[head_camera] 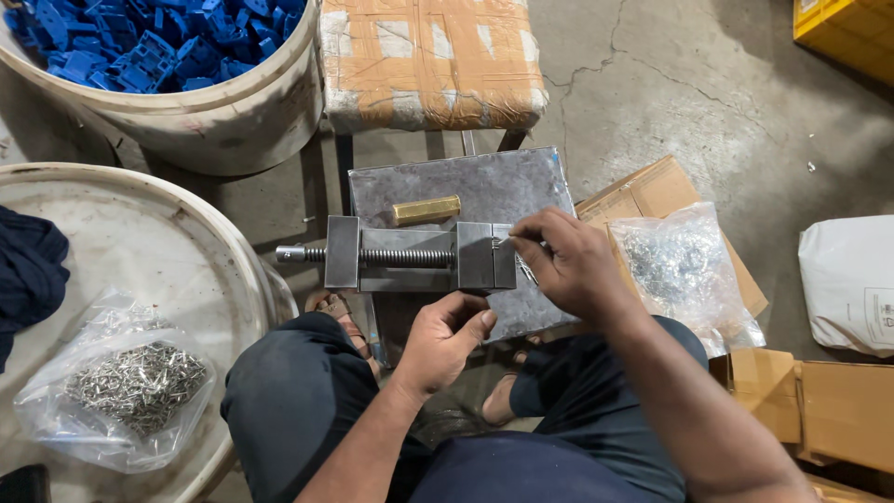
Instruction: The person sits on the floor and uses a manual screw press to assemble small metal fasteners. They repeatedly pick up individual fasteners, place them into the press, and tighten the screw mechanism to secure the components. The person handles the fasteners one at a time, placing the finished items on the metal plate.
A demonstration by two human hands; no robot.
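Observation:
A small steel vise (410, 254) with a threaded screw lies on a grey metal plate (521, 182) in front of me. My right hand (568, 265) pinches a small thin metal piece (504, 241) at the top of the vise's right jaw. My left hand (445, 337) rests just below the vise's front edge, fingers curled, thumb near the jaw; it seems to hold nothing. A brass-coloured block (426, 210) sits on the plate behind the vise.
A clear bag of small metal parts (678, 265) lies on cardboard at right; another bag (121, 387) rests on a round white lid at left. A tub of blue plastic parts (168, 47) stands far left, a taped stool (428, 61) behind. A white sack (852, 279) lies far right.

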